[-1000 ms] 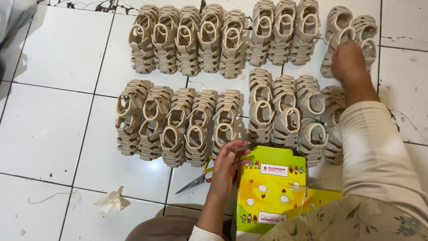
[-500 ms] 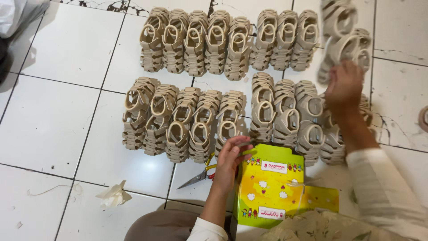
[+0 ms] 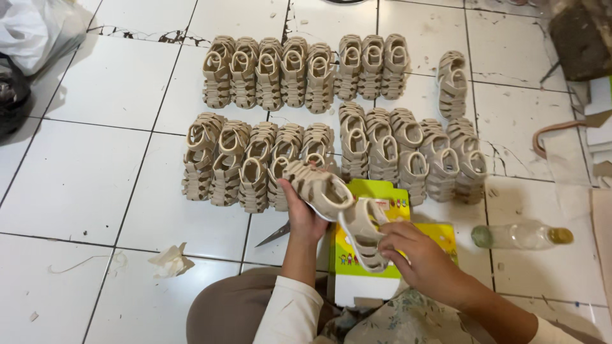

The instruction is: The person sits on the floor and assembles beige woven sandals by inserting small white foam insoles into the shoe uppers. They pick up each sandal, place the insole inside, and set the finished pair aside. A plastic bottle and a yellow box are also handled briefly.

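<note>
I see the left hand (image 3: 301,213) grasping one beige sandal (image 3: 317,185) and the right hand (image 3: 426,261) grasping another sandal (image 3: 363,230), both just above the yellow box (image 3: 370,267), near the rows of sandals (image 3: 331,121) on the white tile floor (image 3: 95,191).

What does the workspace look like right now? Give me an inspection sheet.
Surface: white tiled floor, cracked in places.
Job's things: two beige sandals, one in each hand, over an open yellow box; rows of beige sandals on the tiles.
Clutter: scissors, crumpled paper, plastic bottle lying flat, plastic bag.
Grippers: left hand holds one sandal; right hand holds the other sandal.
Cables: nothing seen.
Surroundings: dark block at top right.
</note>
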